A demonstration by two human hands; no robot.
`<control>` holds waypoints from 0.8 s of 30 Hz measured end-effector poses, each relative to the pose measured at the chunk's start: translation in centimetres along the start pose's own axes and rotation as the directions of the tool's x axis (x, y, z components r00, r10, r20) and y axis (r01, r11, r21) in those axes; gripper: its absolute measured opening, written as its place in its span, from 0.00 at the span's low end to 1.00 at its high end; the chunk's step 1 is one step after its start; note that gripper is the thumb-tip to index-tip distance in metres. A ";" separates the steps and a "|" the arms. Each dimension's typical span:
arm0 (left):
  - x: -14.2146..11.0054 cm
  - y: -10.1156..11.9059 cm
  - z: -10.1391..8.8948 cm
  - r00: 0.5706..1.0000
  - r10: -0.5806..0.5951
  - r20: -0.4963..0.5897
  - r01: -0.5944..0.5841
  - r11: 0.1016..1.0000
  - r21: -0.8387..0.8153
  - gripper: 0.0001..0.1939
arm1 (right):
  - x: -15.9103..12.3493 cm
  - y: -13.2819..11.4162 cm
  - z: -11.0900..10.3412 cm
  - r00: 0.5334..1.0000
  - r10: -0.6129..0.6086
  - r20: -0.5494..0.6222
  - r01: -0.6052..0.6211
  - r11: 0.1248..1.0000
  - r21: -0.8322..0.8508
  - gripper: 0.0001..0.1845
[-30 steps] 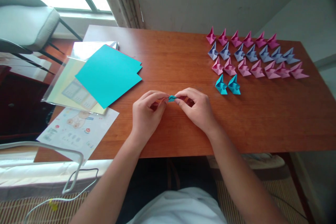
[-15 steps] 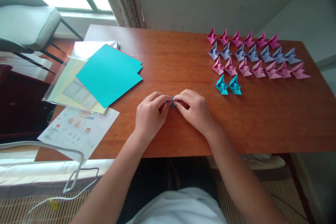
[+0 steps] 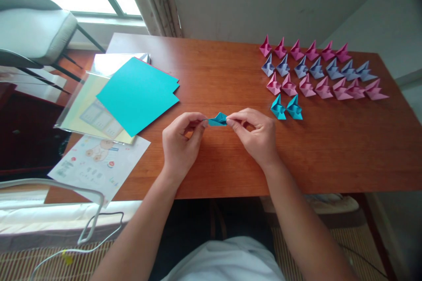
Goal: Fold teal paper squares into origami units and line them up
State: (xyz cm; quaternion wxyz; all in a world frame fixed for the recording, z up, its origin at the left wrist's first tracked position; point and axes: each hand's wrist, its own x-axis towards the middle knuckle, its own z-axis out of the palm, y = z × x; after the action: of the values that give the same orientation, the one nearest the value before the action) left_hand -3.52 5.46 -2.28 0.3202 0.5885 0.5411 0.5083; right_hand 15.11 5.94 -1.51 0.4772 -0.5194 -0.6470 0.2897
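Observation:
Between my two hands is a small folded piece of turquoise origami paper (image 3: 217,120), boat-like in outline with a raised peak in its middle. My left hand (image 3: 183,142) pinches its left tip between thumb and forefinger. At the opposite tip, my right hand (image 3: 255,134) grips it the same way. To the right, two turquoise origami figures (image 3: 278,107) stand side by side. Behind them run rows of similar pink figures (image 3: 306,85), lilac figures (image 3: 300,68) and magenta figures (image 3: 296,50).
Turquoise paper sheets (image 3: 138,94) lie on a clear plastic sleeve (image 3: 75,96) at the left of the wooden table (image 3: 211,70). A printed white sheet (image 3: 99,164) overhangs the front edge. A chair (image 3: 36,26) stands beyond the left end.
My hands came close together over the folded paper, then moved apart again. More of the turquoise piece now shows between my fingertips, stretched sideways with its peak up.

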 end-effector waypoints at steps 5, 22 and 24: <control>0.1 0.2 -0.1 1.000 0.015 -0.018 -0.016 0.999 -0.028 0.03 | 0.1 0.1 -0.3 0.993 0.057 -0.100 -0.047 0.994 0.096 0.04; 0.3 0.3 -0.3 0.993 0.024 -0.119 -0.045 0.983 -0.179 0.06 | 0.1 0.3 -0.2 0.978 0.101 -0.182 -0.059 0.973 0.221 0.04; 0.3 0.2 -0.3 0.994 0.033 -0.104 -0.047 0.990 -0.134 0.05 | 0.0 0.1 -0.2 0.982 0.093 -0.162 -0.069 0.986 0.151 0.05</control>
State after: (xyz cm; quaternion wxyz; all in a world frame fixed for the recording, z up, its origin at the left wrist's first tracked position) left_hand -3.78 5.64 -1.97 0.3217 0.5493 0.5088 0.5796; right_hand 15.36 5.98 -1.55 0.5542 -0.5320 -0.5600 0.3101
